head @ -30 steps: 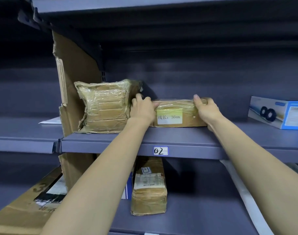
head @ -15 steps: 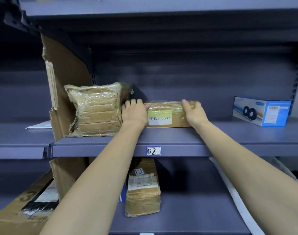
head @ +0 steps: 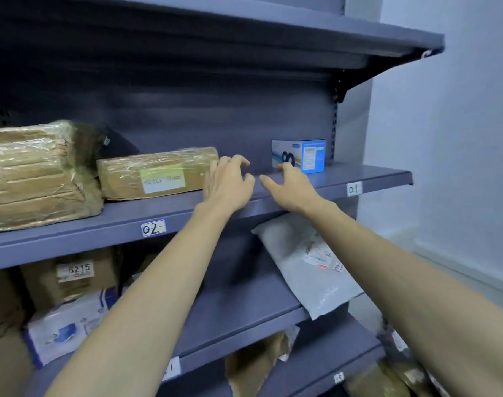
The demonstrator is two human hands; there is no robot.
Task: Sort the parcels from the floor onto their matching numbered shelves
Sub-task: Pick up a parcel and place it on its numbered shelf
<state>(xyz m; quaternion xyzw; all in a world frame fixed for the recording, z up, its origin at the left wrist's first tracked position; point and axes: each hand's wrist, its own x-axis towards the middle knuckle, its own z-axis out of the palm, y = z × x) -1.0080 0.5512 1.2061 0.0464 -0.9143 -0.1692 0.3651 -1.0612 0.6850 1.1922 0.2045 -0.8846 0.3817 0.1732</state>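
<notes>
Both arms are reaching over the shelf marked 02 (head: 153,228): the left hand (head: 229,183) is hovering with fingers loosely curled, its grip apart and holding nothing, just beside the right end of the taped brown parcel (head: 156,173), and the right hand (head: 290,186) is hovering alongside, likewise apart. The parcel is lying flat on that shelf, against a larger wrapped parcel (head: 35,173) to its left. A blue-and-white box (head: 300,154) is standing farther right above the 01 label (head: 354,189), leaving bare shelf between it and the hands.

Shelf 02 (head: 73,239): two taped parcels (head: 156,173); blue box (head: 302,154), seemingly on 01.
</notes>
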